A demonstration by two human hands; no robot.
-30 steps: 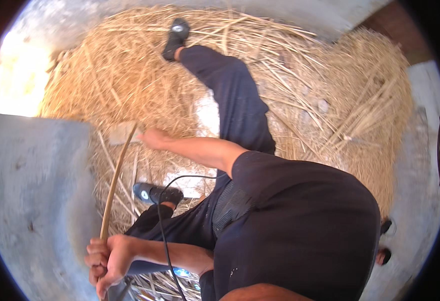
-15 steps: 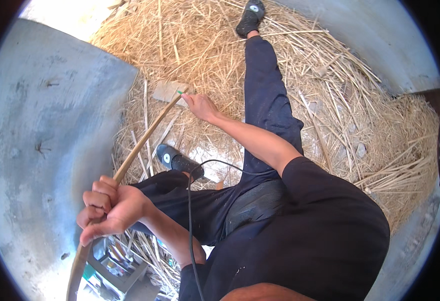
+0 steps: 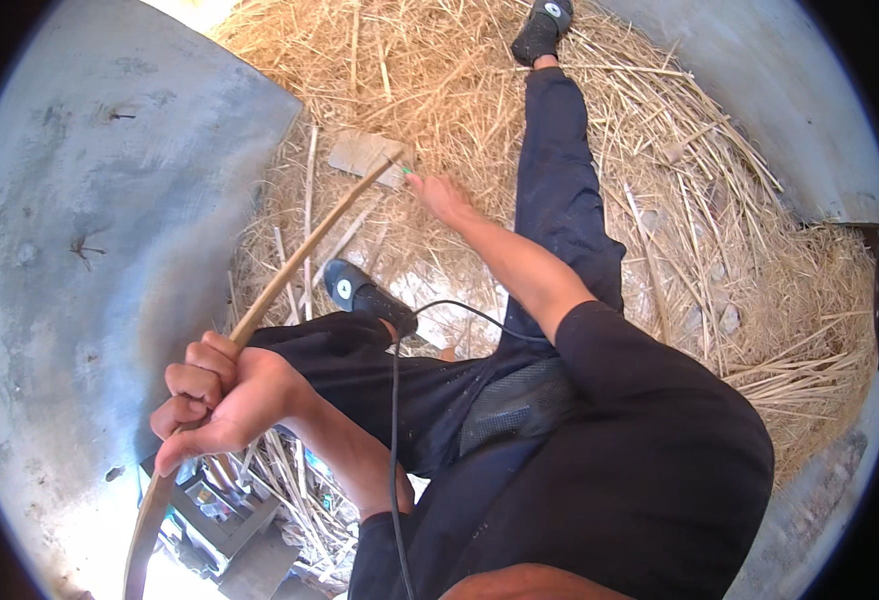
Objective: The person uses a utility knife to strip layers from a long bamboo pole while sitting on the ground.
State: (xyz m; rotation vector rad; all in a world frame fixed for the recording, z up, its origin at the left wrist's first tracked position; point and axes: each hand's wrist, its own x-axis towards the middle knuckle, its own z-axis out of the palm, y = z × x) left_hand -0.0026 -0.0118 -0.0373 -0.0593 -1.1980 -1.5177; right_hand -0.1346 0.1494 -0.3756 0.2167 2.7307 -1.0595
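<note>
My left hand (image 3: pixel 229 400) is closed round a long, flat bamboo strip (image 3: pixel 304 252), which slants from the lower left up toward the middle of the view. Past this fist, the strip's near end runs down to the bottom edge. My right hand (image 3: pixel 445 198) is stretched forward, its fingers closed on a small green-handled tool (image 3: pixel 405 171) with a thin dark tip. That tip lies close to the strip's far end; whether the two touch is too small to tell. A flat pale slab (image 3: pixel 359 153) lies on the ground behind the far end.
Straw and shavings (image 3: pixel 439 90) cover the ground, with loose strips (image 3: pixel 310 200) among them. Grey curved walls stand left (image 3: pixel 89 220) and right (image 3: pixel 789 120). A black cable (image 3: pixel 396 420) hangs before my body. A grey stand (image 3: pixel 224 525) holding small items sits at the lower left.
The green-handled tool has come off the strip's far end, a little to the right, and its thin tip now shows. My left hand keeps its grip. The whole view has shifted slightly.
</note>
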